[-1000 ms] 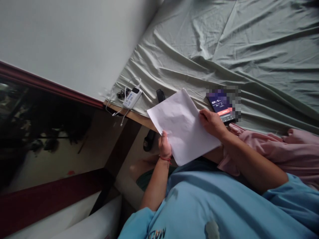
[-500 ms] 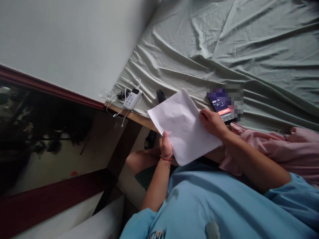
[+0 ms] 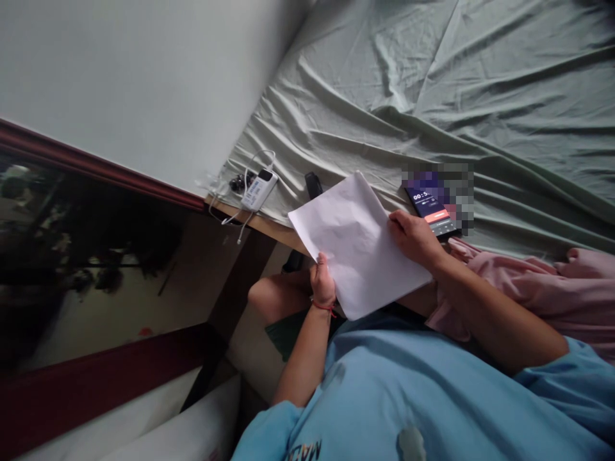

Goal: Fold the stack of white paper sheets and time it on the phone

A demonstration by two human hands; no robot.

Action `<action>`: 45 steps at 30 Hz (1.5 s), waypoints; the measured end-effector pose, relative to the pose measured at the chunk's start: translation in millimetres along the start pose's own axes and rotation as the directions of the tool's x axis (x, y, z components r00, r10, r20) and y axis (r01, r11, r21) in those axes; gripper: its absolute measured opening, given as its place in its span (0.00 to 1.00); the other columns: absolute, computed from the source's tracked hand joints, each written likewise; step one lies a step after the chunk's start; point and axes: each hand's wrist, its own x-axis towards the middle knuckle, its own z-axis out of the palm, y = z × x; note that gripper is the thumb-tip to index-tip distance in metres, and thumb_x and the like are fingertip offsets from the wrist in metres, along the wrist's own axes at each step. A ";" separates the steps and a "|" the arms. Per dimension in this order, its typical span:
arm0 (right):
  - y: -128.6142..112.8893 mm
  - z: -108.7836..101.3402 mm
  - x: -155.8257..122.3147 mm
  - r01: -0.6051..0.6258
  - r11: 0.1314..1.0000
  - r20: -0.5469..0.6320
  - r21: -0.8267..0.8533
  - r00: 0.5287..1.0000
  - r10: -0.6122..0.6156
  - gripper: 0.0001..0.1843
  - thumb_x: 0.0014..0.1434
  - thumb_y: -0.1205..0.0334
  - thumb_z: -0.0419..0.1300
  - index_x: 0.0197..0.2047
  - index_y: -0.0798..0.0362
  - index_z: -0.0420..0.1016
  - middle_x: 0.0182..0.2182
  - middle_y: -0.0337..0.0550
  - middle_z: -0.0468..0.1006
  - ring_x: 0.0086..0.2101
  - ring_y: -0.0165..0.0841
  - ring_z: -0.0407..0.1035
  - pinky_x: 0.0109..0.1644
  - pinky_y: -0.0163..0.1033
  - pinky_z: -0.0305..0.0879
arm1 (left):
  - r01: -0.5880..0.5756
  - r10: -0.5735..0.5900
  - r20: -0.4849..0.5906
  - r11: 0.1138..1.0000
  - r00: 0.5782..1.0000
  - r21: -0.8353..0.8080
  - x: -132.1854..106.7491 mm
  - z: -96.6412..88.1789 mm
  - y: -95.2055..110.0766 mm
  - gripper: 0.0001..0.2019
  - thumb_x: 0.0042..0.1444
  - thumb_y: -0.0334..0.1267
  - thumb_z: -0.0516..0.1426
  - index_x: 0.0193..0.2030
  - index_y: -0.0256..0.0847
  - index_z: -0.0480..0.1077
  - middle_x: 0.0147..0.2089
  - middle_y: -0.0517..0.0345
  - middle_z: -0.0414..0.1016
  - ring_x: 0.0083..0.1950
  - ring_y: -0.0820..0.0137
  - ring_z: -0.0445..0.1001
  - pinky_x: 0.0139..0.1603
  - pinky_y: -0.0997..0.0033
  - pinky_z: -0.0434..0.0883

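Observation:
A white sheet of paper (image 3: pixel 358 242) is held over the near edge of a bed. My left hand (image 3: pixel 322 282) grips its lower left edge, thumb on top, with a red cord round the wrist. My right hand (image 3: pixel 414 238) pinches the right edge of the same sheet, fingers curled. Just beyond my right hand a phone (image 3: pixel 431 206) with a lit timer screen lies on the bed sheet.
The wrinkled grey-green bed sheet (image 3: pixel 432 96) fills the upper right. A white power bank (image 3: pixel 259 189) with cables and a small black object (image 3: pixel 313 184) lie near the bed's corner. Pink cloth (image 3: pixel 552 294) lies at right. A bare knee (image 3: pixel 273 294) shows below the paper.
The view has shifted slightly, and the knee has come into sight under the paper. Both hands keep their hold on the sheet.

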 end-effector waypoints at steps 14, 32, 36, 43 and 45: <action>0.9 0.9 0.2 0.008 1.000 -0.010 0.015 1.000 -0.008 0.13 0.65 0.59 0.51 0.42 0.53 0.76 0.32 0.47 0.79 0.31 0.37 0.70 0.36 0.38 0.60 | 0.000 0.000 -0.025 1.000 1.000 0.007 0.0 -0.6 -1.4 0.32 0.51 0.67 0.62 0.37 0.33 0.76 0.37 0.49 0.78 0.41 0.64 0.75 0.44 0.65 0.71; 0.1 0.3 0.4 0.010 1.000 -0.008 -0.013 1.000 -0.010 0.14 0.65 0.58 0.51 0.43 0.54 0.76 0.32 0.49 0.80 0.32 0.37 0.71 0.36 0.38 0.59 | 0.038 -0.038 -0.055 0.999 0.998 -0.004 -1.4 -0.1 -2.1 0.28 0.53 0.63 0.62 0.38 0.34 0.76 0.37 0.50 0.77 0.44 0.63 0.75 0.47 0.65 0.70; 0.5 -0.3 -0.1 0.018 1.000 -0.010 0.001 1.000 -0.018 0.14 0.65 0.58 0.51 0.42 0.54 0.76 0.32 0.49 0.80 0.31 0.37 0.71 0.36 0.38 0.59 | 0.019 -0.019 -0.045 1.000 0.999 -0.005 -3.4 1.1 1.0 0.29 0.53 0.64 0.62 0.36 0.34 0.76 0.36 0.50 0.77 0.43 0.63 0.75 0.46 0.65 0.70; 1.4 0.9 -0.7 0.017 1.000 -0.017 0.004 1.000 -0.016 0.13 0.65 0.58 0.52 0.42 0.54 0.76 0.32 0.49 0.80 0.32 0.37 0.71 0.36 0.39 0.59 | 0.011 -0.009 -0.069 1.000 0.998 0.027 -1.6 -1.4 -2.8 0.28 0.54 0.63 0.62 0.36 0.34 0.76 0.36 0.50 0.77 0.43 0.63 0.74 0.46 0.65 0.70; 1.1 0.9 -0.5 0.016 1.000 -0.013 0.007 1.000 -0.016 0.14 0.65 0.58 0.52 0.42 0.54 0.76 0.32 0.49 0.80 0.32 0.37 0.71 0.37 0.39 0.59 | 0.017 -0.014 -0.087 0.999 0.996 0.033 -1.3 -1.5 -3.1 0.27 0.54 0.63 0.62 0.35 0.34 0.76 0.35 0.50 0.76 0.43 0.63 0.74 0.46 0.65 0.70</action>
